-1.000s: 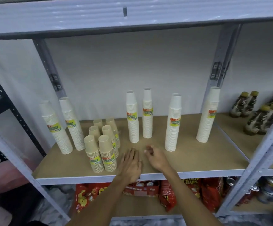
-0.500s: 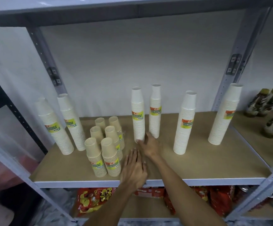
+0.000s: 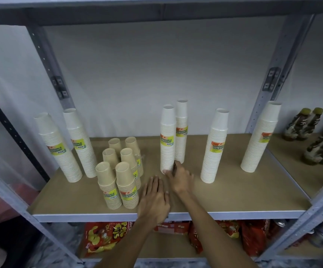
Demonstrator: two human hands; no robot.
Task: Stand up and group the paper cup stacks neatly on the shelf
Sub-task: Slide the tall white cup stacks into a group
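Right hand [image 3: 180, 178] pinching base of white cup stack [image 3: 167, 140], frame centre, on shelf [image 3: 253, 192]. Left hand [image 3: 153, 200] resting spread, flat, lower centre. I'm judging stack light, top-heavy, slippery in wrap; gripping low, sliding gently.

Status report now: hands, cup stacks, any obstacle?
Right hand at base of front white stack. Left hand flat on shelf. Kraft stacks close left.

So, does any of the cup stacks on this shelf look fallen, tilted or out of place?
None has fallen; all stand upright. The grouping is loose, though: two white stacks and stand alone at the right, apart from the pair whose base the right hand touches. The brown stacks are clustered.
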